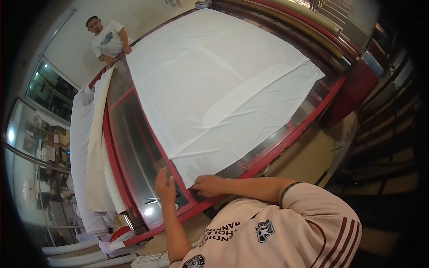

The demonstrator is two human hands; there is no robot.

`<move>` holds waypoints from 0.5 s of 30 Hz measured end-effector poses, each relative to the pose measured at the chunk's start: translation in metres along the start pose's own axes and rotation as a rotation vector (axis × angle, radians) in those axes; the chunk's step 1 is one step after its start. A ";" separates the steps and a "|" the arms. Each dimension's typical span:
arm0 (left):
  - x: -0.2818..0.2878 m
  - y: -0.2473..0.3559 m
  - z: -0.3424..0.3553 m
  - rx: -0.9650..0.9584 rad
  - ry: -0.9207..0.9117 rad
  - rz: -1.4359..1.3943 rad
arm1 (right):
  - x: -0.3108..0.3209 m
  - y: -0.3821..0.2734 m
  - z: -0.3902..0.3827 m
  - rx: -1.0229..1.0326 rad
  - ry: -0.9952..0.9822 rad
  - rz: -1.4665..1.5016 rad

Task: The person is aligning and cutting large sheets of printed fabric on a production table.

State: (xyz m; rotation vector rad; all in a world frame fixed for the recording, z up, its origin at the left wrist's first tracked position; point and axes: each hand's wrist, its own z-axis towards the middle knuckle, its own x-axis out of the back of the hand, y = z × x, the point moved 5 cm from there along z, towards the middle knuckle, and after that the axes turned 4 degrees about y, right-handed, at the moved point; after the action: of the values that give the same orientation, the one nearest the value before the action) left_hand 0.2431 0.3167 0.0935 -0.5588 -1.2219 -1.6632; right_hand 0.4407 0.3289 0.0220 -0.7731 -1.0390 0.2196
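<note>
While your right hand [209, 185] curls closed and appears to pinch the near corner of the white cloth [178, 85], your left hand [166, 187] is raised with its fingers extended, empty, just beside the left edge. You seem to be straightening the cloth on the red-framed worktop [134, 138], with a co-worker [108, 40] at the upper left of the frame, near its far edge. Your next move likely calls for drawing that corner taut and smoothing the slack with your left palm, clear of the scissors [152, 201] lying at lower centre-left. The cloth fills the upper centre of the frame: thin, slightly sheer, mostly flat. A diagonal ridge crosses its lower right part, with small wrinkles around it; you cannot tell whether that is a fold or a second layer.
</note>
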 end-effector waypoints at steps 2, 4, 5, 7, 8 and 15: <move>-0.068 0.047 0.024 -0.167 -0.091 0.088 | 0.072 0.046 -0.076 -0.083 0.271 -0.014; -0.124 0.073 0.051 -0.256 -0.153 0.170 | 0.138 0.099 -0.158 -0.333 0.401 -0.070; -0.148 0.080 0.064 -0.273 -0.170 0.220 | 0.171 0.121 -0.201 -0.440 0.480 -0.116; -0.187 0.085 0.089 -0.275 -0.187 0.305 | 0.233 0.153 -0.290 -0.626 0.553 -0.209; -0.199 0.081 0.098 -0.254 -0.188 0.344 | 0.260 0.163 -0.331 -0.659 0.637 -0.169; -0.230 0.046 0.123 -0.374 -0.308 0.490 | 0.307 0.171 -0.574 -1.281 1.241 -0.031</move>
State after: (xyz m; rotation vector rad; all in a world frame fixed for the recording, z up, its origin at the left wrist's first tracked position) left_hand 0.3625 0.5245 -0.0200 -1.2759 -0.8812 -1.4124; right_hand 1.1106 0.3381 -0.0381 -1.6903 0.1498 -0.9690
